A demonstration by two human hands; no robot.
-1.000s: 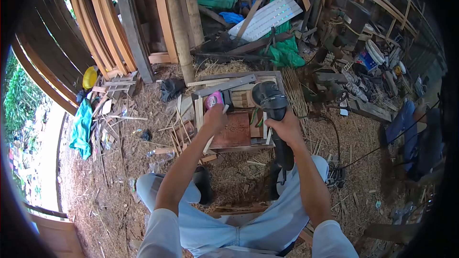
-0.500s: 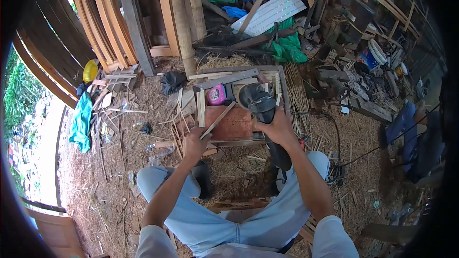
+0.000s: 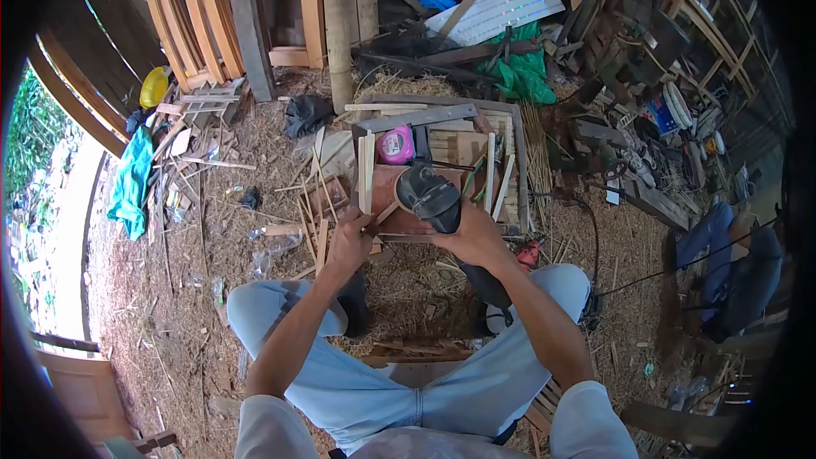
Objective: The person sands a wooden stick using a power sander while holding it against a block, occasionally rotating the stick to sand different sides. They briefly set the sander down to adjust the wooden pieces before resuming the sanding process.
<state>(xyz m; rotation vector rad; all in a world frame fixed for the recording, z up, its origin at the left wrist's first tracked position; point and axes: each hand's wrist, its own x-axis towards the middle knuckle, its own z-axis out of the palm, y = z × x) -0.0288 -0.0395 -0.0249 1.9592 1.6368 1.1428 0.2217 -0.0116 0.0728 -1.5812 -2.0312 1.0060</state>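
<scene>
My right hand (image 3: 478, 238) is wrapped round a black power tool (image 3: 432, 197), a grinder or sander by its round head. Between the thumb and fingers of my left hand (image 3: 350, 240) is a thin wooden strip (image 3: 387, 212), and its far end meets the tool's head. Both lie over a reddish-brown board (image 3: 389, 180) on a low wooden work box (image 3: 520, 161). Behind the board sits a pink tape measure (image 3: 396, 145), with upright-lying light wood strips (image 3: 365, 172) to its left.
Wood scraps and shavings cover the ground. A black bag (image 3: 306, 116) lies behind left, a teal cloth (image 3: 132, 183) farther left. Bamboo and timber posts (image 3: 339, 34) stand ahead. A cable (image 3: 595, 246) runs at the right, where another person's legs (image 3: 710, 246) show.
The power tool has moved left and nearer, over the board and onto the strip. My hands are closer together. The whole view has shifted slightly.
</scene>
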